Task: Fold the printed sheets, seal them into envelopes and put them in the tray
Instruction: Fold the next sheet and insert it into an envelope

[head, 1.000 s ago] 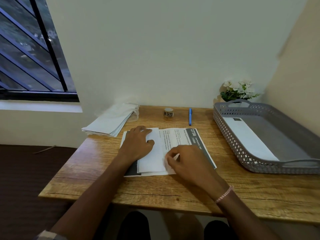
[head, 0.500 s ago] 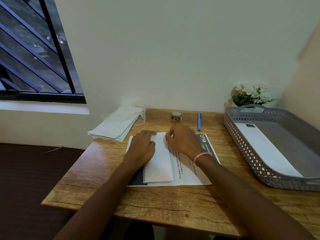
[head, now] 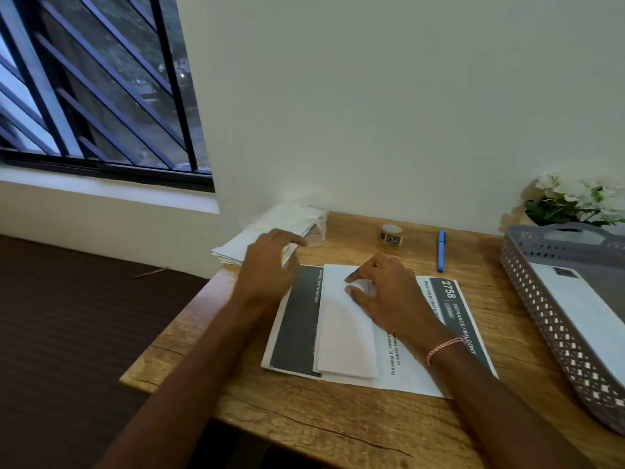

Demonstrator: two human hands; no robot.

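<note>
Over envelope stack [head: 235,246], left hand [head: 269,265] spread; right hand [head: 389,296] flat, pressing folded sheet [head: 341,336].

- Folded sheet [head: 345,333]: white, folded into a narrow strip, lying flat; its far end is under the fingertips of the right hand [head: 389,299].
- Printed sheets [head: 453,299]: flat stack beneath the strip; dark header band lies right of that hand.
- Envelopes [head: 236,247]: white stack beneath the left hand [head: 267,265].
- Tray [head: 541,306]: grey, perforated, right of the right hand; one white envelope [head: 581,309] lies flat inside.
</note>
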